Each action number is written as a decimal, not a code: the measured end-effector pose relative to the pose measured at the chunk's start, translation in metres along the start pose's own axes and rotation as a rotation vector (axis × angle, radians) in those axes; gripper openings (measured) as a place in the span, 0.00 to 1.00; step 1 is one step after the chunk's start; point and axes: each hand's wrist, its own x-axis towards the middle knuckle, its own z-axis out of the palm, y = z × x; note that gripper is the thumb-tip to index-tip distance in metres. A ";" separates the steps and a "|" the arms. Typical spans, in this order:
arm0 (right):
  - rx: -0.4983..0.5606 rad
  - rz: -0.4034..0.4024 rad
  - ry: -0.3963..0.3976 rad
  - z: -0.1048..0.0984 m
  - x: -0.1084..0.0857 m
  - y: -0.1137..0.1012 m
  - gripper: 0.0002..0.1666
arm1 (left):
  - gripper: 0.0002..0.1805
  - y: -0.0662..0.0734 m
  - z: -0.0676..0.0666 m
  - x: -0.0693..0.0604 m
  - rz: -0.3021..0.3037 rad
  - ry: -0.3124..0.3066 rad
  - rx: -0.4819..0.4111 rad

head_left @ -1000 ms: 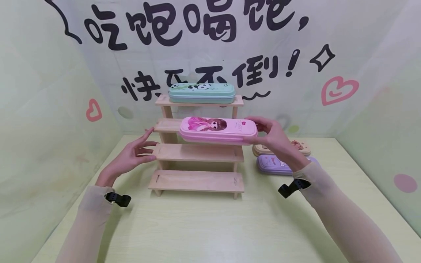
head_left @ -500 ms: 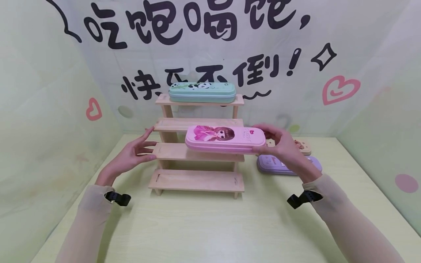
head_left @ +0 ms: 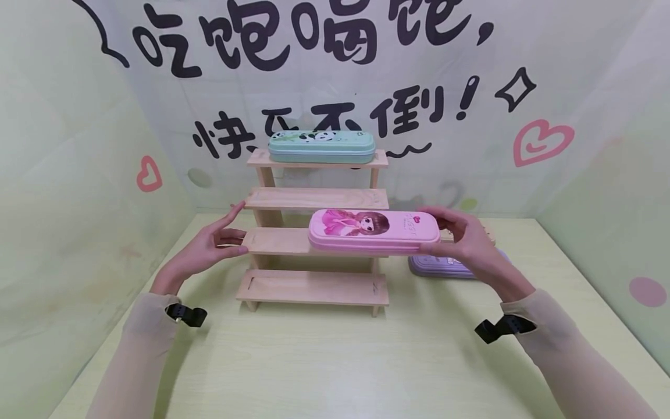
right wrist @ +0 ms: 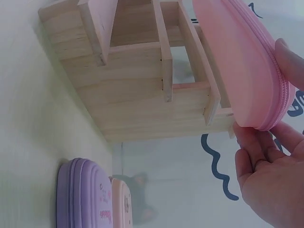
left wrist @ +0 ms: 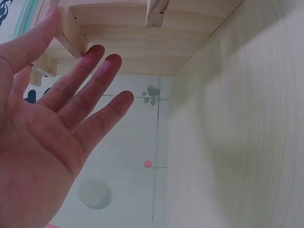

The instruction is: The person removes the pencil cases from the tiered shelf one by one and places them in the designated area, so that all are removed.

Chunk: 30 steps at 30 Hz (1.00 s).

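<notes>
A pink zippered pencil case (head_left: pixel 374 230) with a doll-like girl on its lid hangs in the air in front of the wooden step shelf (head_left: pixel 314 285). My right hand (head_left: pixel 466 241) grips its right end, thumb at the near side and fingers at the far side. In the right wrist view, the zipper runs along the case by the thumb. My left hand (head_left: pixel 206 253) is at the shelf's left side, its fingers spread and fairly straight; fingertips reach the ends of the middle boards. A mint green pencil case (head_left: pixel 321 146) with pandas lies on the top board.
Right of the shelf, a purple pencil case (head_left: pixel 439 266) lies on the table (head_left: pixel 324 361), with a cream pencil case (right wrist: pixel 122 204) behind it, mostly covered by my right hand in the head view. Printed fabric walls (head_left: pixel 602 233) stand at the back and sides.
My right hand has moved the pink pencil case right and down, away from the second board from the top. My left hand has stayed at the shelf's side.
</notes>
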 end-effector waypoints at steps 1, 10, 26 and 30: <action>-0.006 -0.003 0.000 -0.001 -0.002 0.000 0.39 | 0.56 0.000 0.000 0.000 -0.002 -0.001 0.001; -0.017 -0.020 -0.013 -0.016 -0.011 0.005 0.38 | 0.56 0.003 0.000 -0.001 -0.006 -0.001 -0.031; -0.032 -0.002 -0.014 -0.045 -0.046 0.022 0.40 | 0.56 0.001 0.002 -0.002 -0.011 0.006 -0.033; 0.002 -0.004 -0.018 -0.055 -0.056 0.026 0.41 | 0.56 0.001 0.001 -0.002 -0.010 0.006 -0.037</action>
